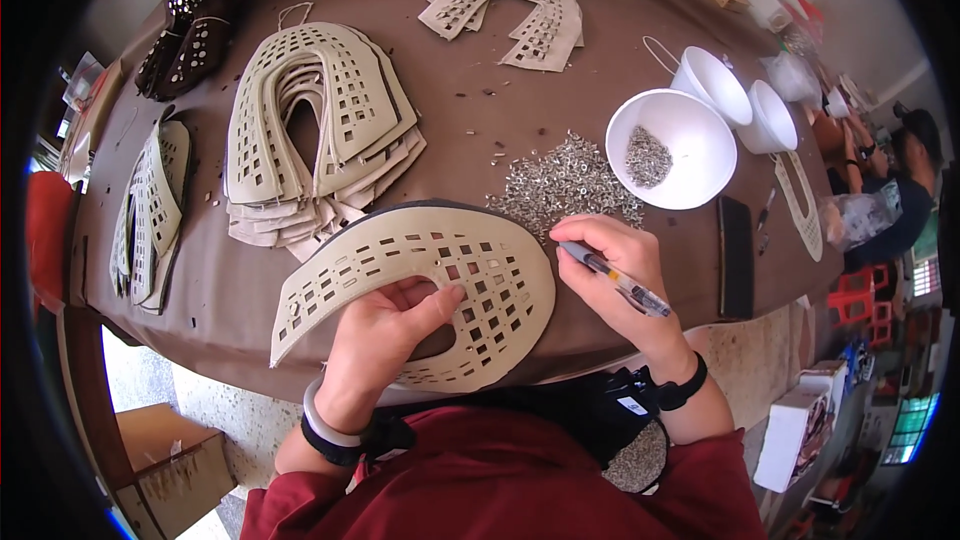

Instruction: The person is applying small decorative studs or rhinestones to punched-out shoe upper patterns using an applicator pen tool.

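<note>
My left hand (378, 332) grips a beige U-shaped shoe upper (340, 265) by its inner curve, thumb on top and fingers underneath. Rows of square holes run across this leather piece, and a dark layer shows along its far edge. A clear-barrelled pen with a grey grip (640, 296) is held in my right hand (622, 265), just right of the upper. Its thumb and index finger are pinched together near a heap of small silvery metal pieces (560, 178); whether a tiny piece sits between those fingertips is too small to tell.
A stack of beige uppers (255, 110) stands left, with a folded one (160, 210) beside it. Dark bundled uppers (205, 35) lie far left, more beige ones (550, 0) at the back. White bowls (690, 150) and a black phone (735, 260) are right. Another person (890, 200) sits far right.
</note>
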